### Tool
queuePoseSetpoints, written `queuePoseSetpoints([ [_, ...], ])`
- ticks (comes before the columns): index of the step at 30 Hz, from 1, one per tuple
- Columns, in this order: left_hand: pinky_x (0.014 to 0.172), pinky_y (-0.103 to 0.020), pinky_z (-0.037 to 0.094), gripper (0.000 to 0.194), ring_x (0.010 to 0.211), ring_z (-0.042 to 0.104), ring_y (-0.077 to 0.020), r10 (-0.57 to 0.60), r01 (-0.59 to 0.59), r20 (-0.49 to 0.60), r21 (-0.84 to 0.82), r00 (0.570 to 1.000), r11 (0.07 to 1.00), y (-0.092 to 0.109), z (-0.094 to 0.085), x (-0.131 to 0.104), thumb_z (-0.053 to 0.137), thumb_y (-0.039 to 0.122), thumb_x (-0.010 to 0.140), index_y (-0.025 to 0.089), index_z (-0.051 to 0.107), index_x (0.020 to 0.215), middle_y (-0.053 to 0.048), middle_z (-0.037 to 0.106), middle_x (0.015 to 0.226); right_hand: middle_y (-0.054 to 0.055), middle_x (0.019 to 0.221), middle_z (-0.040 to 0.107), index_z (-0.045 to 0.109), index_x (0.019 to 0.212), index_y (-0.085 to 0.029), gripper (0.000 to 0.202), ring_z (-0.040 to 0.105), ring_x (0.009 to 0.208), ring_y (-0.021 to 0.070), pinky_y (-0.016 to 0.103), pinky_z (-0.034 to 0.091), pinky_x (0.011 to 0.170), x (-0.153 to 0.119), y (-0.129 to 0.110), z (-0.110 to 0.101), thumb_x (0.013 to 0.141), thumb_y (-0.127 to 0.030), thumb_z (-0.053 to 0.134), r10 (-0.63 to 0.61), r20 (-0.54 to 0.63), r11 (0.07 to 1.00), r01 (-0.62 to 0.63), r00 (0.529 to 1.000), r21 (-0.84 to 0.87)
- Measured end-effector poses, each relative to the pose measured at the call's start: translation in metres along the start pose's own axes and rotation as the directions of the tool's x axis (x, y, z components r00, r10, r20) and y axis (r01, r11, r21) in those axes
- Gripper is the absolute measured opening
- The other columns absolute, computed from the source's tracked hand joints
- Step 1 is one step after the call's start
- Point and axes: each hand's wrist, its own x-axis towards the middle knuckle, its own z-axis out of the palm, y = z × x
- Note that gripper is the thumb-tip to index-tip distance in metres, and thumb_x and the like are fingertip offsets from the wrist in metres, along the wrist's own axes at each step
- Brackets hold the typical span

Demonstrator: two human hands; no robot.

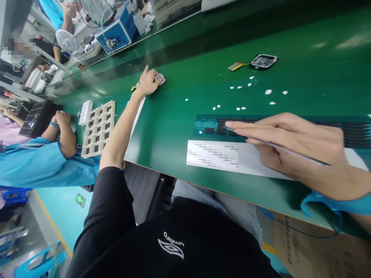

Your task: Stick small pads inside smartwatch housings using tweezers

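Observation:
At the far left of the green bench, my left hand (148, 82) has its fingers closed over the edge of a small watch-like case (161, 79), partly hidden beneath them. A small yellow-ended piece (133, 88) pokes out by the wrist side of that hand. My right hand (301, 144) pinches thin metal tweezers (290, 148), their tips over a translucent sheet (199, 122) that carries rows of black strips (355, 133). Just below lies a white label sheet (213, 154) printed with small dark marks, partly under my right hand.
A second watch-like case (263, 61) lies farther back, wired to a small battery (235, 66). White scraps (268, 92) dot the bench. Left of my arm stand a beige compartment tray (98, 129) and a co-worker's arm (68, 133). A blue box (117, 31) stands beyond.

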Motion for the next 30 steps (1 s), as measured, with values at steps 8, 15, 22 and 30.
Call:
queuePoseSetpoints([
  [8, 0.071, -0.034, 0.063, 0.055, 0.064, 0.074, -0.0144, -0.128, 0.138, 0.079, -0.148, 0.989, 0.979, 0.131, 0.100, -0.154, 0.076, 0.072, 0.089, 0.031, 0.066, 0.124, -0.001, 0.084, 0.095, -0.002, 0.086, 0.080, 0.061, 0.095, -0.022, 0.020, 0.077, 0.071, 0.0112, 0.023, 0.053, 0.054, -0.005, 0.002, 0.008, 0.110, -0.021, 0.048, 0.226, -0.076, 0.964, -0.234, 0.971, -0.122],
  [15, 0.084, -0.030, 0.072, 0.008, 0.085, 0.084, -0.0155, -0.208, 0.346, 0.358, -0.379, 0.910, 0.859, 0.203, 0.165, -0.220, 0.070, 0.021, 0.100, 0.022, 0.071, 0.108, 0.001, 0.081, 0.096, -0.008, 0.074, 0.074, 0.068, 0.108, -0.027, 0.015, 0.070, 0.062, 0.0061, 0.024, 0.033, 0.045, -0.001, -0.004, 0.008, 0.110, -0.041, 0.064, 0.140, -0.035, 0.952, -0.145, 0.989, -0.269],
  [22, 0.089, -0.027, 0.071, 0.013, 0.091, 0.084, -0.0130, -0.217, 0.355, 0.346, -0.408, 0.913, 0.841, 0.191, 0.170, -0.225, 0.070, 0.018, 0.101, 0.022, 0.062, 0.110, 0.000, 0.082, 0.106, -0.006, 0.087, 0.080, 0.065, 0.121, -0.025, 0.022, 0.073, 0.064, 0.0085, 0.021, 0.045, 0.050, -0.008, 0.000, 0.010, 0.104, -0.035, 0.074, 0.204, -0.056, 0.952, -0.212, 0.977, -0.220],
  [30, 0.093, -0.030, 0.072, 0.016, 0.096, 0.085, -0.0161, -0.229, 0.362, 0.333, -0.424, 0.915, 0.830, 0.192, 0.172, -0.236, 0.069, 0.026, 0.102, 0.024, 0.060, 0.115, 0.000, 0.083, 0.104, -0.005, 0.078, 0.077, 0.073, 0.105, -0.023, 0.012, 0.068, 0.060, 0.0056, 0.023, 0.034, 0.046, -0.008, -0.006, 0.016, 0.105, -0.035, 0.071, 0.176, -0.127, 0.920, -0.209, 0.976, -0.331],
])
